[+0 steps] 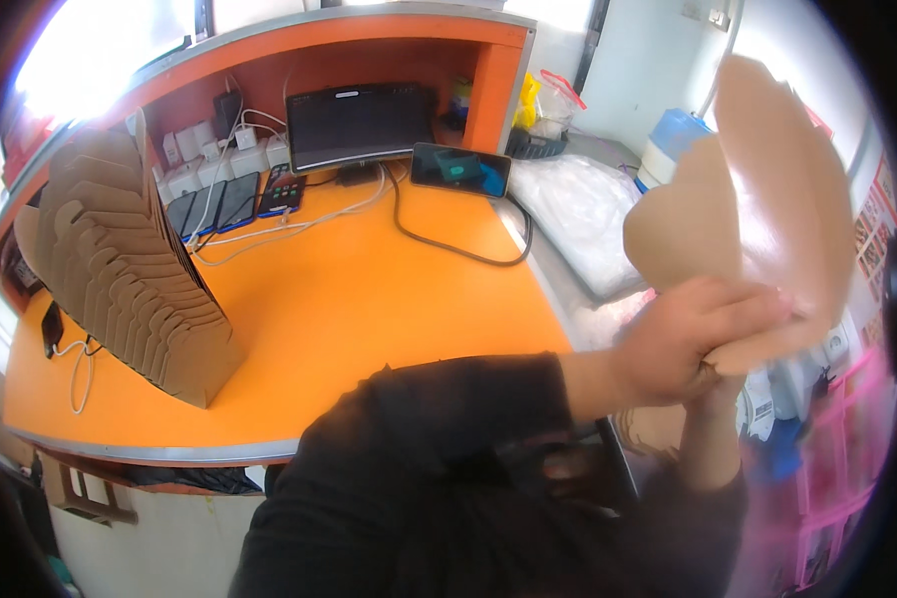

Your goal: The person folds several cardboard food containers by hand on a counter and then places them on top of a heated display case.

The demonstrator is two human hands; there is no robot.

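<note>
Cardboard piece (802,199), brown, round-lobed, stands up above the fingers, its lower end in the person's grasp. Left hand (683,329): fingers closed and narrow, pinching near the bottom of the piece. Right hand (716,387) sits just under the left, mostly covered by it; can't tell how its fingers are set. Step in hand, my guess from here: bending or shaping the piece along its crease, both hands meeting at the low end. Next move calls for a firm pinch there, I'd say, plus free room for the tall flaps.

Around: stack of folded cardboard (140,259) well left of the fingers, upright on the orange desk (389,309). More brown card (653,429) below the fingers, partly hidden. Clear plastic bag (573,214) left of and beyond them, blue-and-white container (673,145) farther up. Monitor (359,130) and a propped phone (458,171) farther left, dark cable (439,239) looping on the desk.

In the way: pink rack (832,448) to the lower right of the fingers could crowd the elbow side; left hand blocks my view of the right.
</note>
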